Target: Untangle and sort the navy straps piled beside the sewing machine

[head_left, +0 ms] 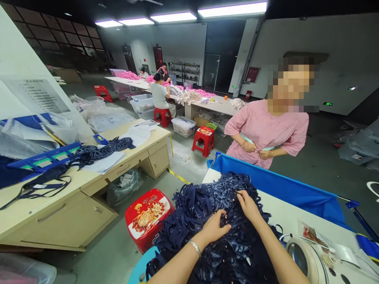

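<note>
A large heap of navy bras (204, 197), with straps and bluish patterned fabric, lies in front of me across the white table. My left hand (214, 228) rests on the middle of the heap, thumb and forefinger apart, with nothing visible between them. Further right and a little farther away, my right hand (248, 206) has its fingertips closed on the dark fabric of a navy bra at the heap's upper side. Which part it pinches is too small to make out. Small light bits show among the straps below both hands.
A sewing machine (308, 256) stands at the right, near a small plastic bag (314, 234). Beyond the table hangs a blue cloth bin (284, 181), with a person in pink behind it. A red stool (148, 217) and a wooden desk (68, 217) stand left.
</note>
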Tool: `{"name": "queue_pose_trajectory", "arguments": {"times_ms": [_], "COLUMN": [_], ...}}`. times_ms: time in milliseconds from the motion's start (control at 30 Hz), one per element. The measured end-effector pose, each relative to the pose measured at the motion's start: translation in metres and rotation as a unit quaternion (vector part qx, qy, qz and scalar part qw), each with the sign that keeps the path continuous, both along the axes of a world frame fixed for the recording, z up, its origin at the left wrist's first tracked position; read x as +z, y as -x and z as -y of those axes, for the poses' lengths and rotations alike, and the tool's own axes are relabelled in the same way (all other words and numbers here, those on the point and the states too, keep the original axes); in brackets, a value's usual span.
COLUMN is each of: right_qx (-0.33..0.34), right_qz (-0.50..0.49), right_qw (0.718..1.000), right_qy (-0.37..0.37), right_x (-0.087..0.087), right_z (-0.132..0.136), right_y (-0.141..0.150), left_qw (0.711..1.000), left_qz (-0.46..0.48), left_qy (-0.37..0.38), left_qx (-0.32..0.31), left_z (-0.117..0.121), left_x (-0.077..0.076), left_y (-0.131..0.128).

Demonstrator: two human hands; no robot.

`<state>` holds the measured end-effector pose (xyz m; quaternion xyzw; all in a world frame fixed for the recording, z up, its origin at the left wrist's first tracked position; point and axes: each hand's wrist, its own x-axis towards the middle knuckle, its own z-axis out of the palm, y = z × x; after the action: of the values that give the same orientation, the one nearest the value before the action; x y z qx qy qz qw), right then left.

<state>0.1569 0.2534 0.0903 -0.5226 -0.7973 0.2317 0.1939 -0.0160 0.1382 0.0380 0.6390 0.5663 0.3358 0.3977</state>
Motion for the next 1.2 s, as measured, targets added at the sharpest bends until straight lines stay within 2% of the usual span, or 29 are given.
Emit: {"name": "queue_pose_trajectory", "arguments": {"times_ms": [67,167,300,400,500,733,900,1067,1200], "right_qx": [0.004,0.045,0.105,0.108,0.076,0.077,0.072,0.073,0.031], "right_qz": [0.042,0.075,0.057,0.021,-0.014,0.000,0.018,-0.045,-0.071], "right_qw": [0.999,0.995,0.989,0.987,0.989,0.994,0.997,0.996,0.996], "right_qy": [0.019,0.046,0.086,0.115,0.127,0.071,0.019,0.000,-0.034], "right_x": [-0.010,-0.022,-0.021,-0.018,-0.020,-0.025,-0.021,-0.004,0.012], "right_z": [0.002,0.012,0.025,0.025,0.021,0.021,0.026,0.026,0.005], "right_y": [-0.001,-0.004,-0.010,-0.015,-0.020,-0.029,-0.021,0.000,0.009], "left_qw": [1.000,0.997,0.987,0.985,0.988,0.991,0.991,0.989,0.987], "left_qz": [-0.017,-0.054,-0.117,-0.128,-0.129,-0.123,-0.125,-0.135,-0.146], "left_qy": [-0.012,-0.047,-0.102,-0.087,-0.053,-0.020,-0.024,-0.032,-0.046], "left_qx": [0.009,0.023,-0.041,-0.075,-0.063,-0.048,-0.050,-0.059,-0.057], "left_z": [0.003,0.005,0.001,-0.002,-0.003,-0.004,-0.004,-0.003,-0.002], "left_x": [0.001,0.005,0.011,0.013,0.010,0.004,0.005,0.005,0.005], "left_y": [-0.003,-0.006,-0.006,-0.005,-0.004,-0.004,-0.003,-0.002,-0.003]}}
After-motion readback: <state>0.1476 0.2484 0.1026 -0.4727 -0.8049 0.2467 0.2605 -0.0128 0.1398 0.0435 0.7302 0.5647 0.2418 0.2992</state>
